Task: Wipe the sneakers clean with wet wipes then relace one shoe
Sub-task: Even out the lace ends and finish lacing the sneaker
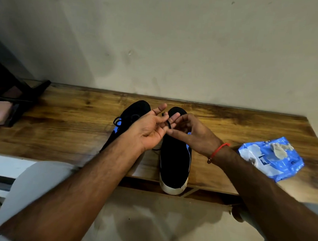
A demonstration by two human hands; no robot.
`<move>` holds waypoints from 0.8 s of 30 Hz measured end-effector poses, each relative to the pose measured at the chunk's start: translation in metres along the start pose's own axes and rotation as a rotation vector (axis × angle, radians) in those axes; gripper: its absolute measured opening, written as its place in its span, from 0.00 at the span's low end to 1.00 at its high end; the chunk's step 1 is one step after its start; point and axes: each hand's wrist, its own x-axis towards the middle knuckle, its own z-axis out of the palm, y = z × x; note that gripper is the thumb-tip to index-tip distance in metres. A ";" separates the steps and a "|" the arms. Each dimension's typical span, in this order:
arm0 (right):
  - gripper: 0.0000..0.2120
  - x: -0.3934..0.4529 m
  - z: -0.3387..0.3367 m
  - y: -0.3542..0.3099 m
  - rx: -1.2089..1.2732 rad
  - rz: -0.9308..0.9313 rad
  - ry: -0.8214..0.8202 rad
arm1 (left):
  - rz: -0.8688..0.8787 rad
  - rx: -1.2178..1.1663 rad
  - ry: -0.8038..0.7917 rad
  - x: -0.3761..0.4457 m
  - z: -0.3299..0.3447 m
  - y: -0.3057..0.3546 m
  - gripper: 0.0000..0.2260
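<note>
Item: relacing step, one head view.

Left hand (150, 128): palm turned up, fingers (159, 108) mostly straight and spread; the black lace (168, 123) runs across them, and the thumb seems to pin it, though the exact hold is hard to tell.

Right hand (192, 134): fingers curled, tips meeting the lace just beside the left fingers; it appears to pinch the lace end.

Right shoe (174, 157): black sneaker with white sole and a blue side patch, directly beneath both sets of fingers, heel overhanging the near edge of the worktop (63, 119). This is the shoe being laced.

Left shoe (135, 112): matching sneaker, beyond and under the left fingers, partly hidden by the forearm; its lace shows as loops at the side.

Wipes pack (273, 158): blue and white, well apart from the right fingers, past the wrist with the red thread band (218, 152). A crumpled used wipe (281, 148) lies on top of it.

Judgement: wiping looks finished; lacing is in hand. The next move likely calls for guiding the lace tip down to an eyelet, which needs a firm pinch near the tip and slack kept out of the way.
</note>
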 end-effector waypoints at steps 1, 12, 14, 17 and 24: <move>0.11 0.002 -0.002 0.000 -0.046 0.023 0.020 | -0.008 0.006 0.006 0.000 -0.001 -0.002 0.14; 0.12 0.002 0.010 0.007 -0.221 0.043 -0.062 | 0.039 0.096 0.104 0.002 0.002 -0.004 0.14; 0.04 0.004 0.009 0.009 -0.288 -0.032 -0.015 | 0.055 0.103 0.100 0.004 0.000 -0.005 0.13; 0.06 0.003 -0.003 -0.004 0.006 0.021 0.067 | 0.135 0.277 0.148 0.003 -0.001 -0.003 0.09; 0.10 0.007 -0.047 -0.002 0.241 0.069 0.135 | 0.257 1.014 0.369 0.004 -0.012 0.002 0.05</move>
